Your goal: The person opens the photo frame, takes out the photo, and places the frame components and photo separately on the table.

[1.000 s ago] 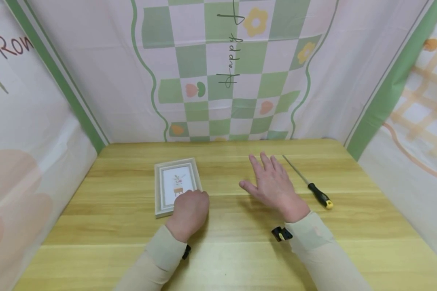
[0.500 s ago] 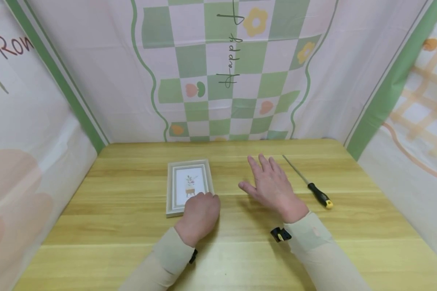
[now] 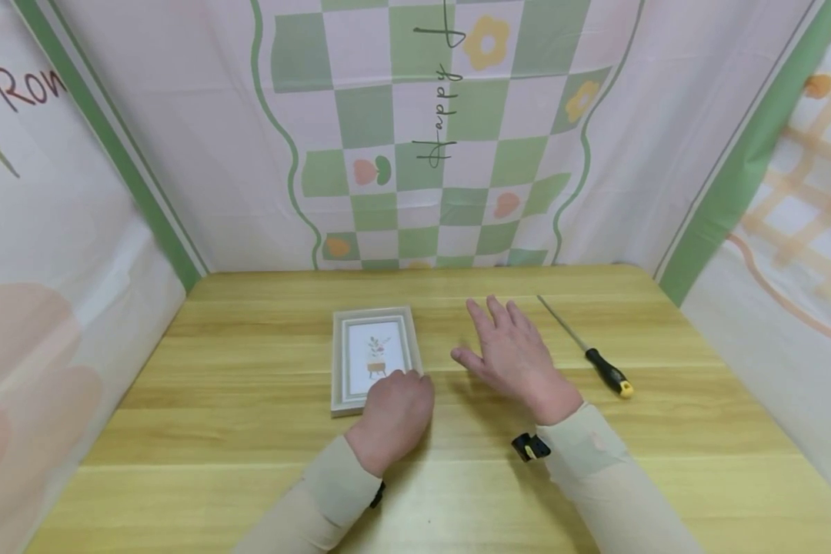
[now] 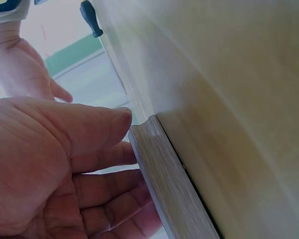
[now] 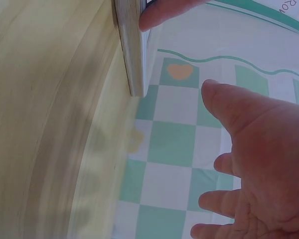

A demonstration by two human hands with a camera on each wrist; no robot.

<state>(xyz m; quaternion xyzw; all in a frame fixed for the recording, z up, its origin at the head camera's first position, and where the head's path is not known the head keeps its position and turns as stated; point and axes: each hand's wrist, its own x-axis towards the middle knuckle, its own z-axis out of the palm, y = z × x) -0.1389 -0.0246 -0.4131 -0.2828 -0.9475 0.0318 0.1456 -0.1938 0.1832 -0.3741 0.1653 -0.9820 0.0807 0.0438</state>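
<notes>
A small rectangular picture frame (image 3: 376, 358) of pale grey-white wood, holding a plant print, is lying flat on the light wooden bench (image 3: 249, 431), just left of the middle of the head view. The left hand (image 3: 396, 415) is gripping its lower right corner, fingers curled over the glass and thumb pressing against the frame's side edge. The right hand (image 3: 515, 354) is hovering just right of the frame, apart from it, with fingers straight and spread, palm down. Both forearms, in beige sleeves, are reaching in from the bottom of the frame. Right of that hand, a long screwdriver (image 3: 589, 350) with a black and yellow handle is lying diagonally. Bare benchtop is surrounding the frame on every side. Pink and green checked cloth (image 3: 422, 154) is hanging behind and beside the bench.
</notes>
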